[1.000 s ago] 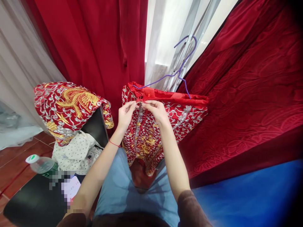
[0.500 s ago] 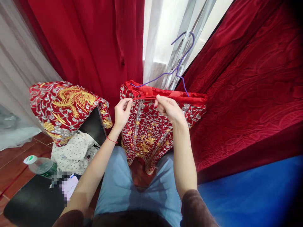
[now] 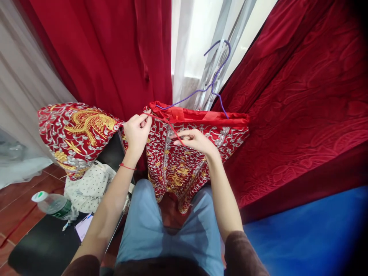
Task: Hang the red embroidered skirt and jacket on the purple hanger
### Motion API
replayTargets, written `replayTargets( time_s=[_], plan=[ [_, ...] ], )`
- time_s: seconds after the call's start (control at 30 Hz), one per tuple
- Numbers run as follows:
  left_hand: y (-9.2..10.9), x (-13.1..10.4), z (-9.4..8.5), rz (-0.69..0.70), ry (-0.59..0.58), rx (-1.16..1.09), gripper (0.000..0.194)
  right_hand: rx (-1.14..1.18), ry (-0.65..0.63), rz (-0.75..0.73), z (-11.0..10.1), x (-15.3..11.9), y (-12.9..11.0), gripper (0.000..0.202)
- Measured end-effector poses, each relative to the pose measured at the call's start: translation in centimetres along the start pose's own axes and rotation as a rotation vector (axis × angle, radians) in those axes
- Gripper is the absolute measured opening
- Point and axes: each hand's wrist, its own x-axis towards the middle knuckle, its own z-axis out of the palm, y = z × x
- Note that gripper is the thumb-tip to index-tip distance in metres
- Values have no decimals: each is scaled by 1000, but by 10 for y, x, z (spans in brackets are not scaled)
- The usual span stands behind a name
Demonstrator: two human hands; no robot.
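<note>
A red garment with silver and gold embroidery (image 3: 184, 165) hangs by its red satin waistband from a purple wire hanger (image 3: 220, 71). My left hand (image 3: 138, 132) is at the waistband's left end, its fingertips pinching a thin red cord (image 3: 174, 132). From there the cord slants down to the right across the garment's front. My right hand (image 3: 195, 142) holds the cord's lower part between its fingers, in front of the embroidery.
A red and gold embroidered cloth (image 3: 77, 134) drapes over a black chair at left, above a dotted white cloth (image 3: 89, 188). A bottle (image 3: 54, 205) and a phone (image 3: 83, 227) rest on a black seat (image 3: 40, 245). Red curtains (image 3: 301, 115) flank the garment.
My left hand has moved left and slightly up with the cord. My right hand has dropped away from the waistband, and the cord now slants downward instead of running level.
</note>
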Motion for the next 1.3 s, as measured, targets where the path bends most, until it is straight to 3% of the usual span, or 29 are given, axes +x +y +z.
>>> replayTargets(
  time_s=[0.07, 0.1, 0.17, 0.27, 0.4, 0.63, 0.83, 1.1, 1.3],
  plan=[
    [2, -2, 6, 15, 65, -237, 18, 125, 116, -141, 5, 4, -10, 37],
    [4, -4, 9, 33, 32, -353, 18, 161, 225, -189, 7, 6, -14, 39],
    [7, -7, 13, 93, -140, -511, 18, 165, 402, -234, 10, 11, -21, 40],
    [10, -11, 13, 145, -398, -556, 17, 24, 503, -238, 8, 16, -26, 33],
    [14, -10, 10, 123, -490, -537, 23, -207, 443, -305, 6, 15, -25, 28],
    [12, -6, 4, 4, -681, -541, 36, -655, 160, -450, 4, 6, -35, 30],
    [7, -9, 1, -184, -786, -676, 36, -780, 91, -523, 2, 2, -47, 30],
    [7, -19, 13, -447, -670, -781, 40, -766, 396, -324, 33, 8, -24, 31],
    [-5, -12, 26, -305, -329, -614, 33, -583, 643, -206, 33, 20, -10, 22]
  ],
)
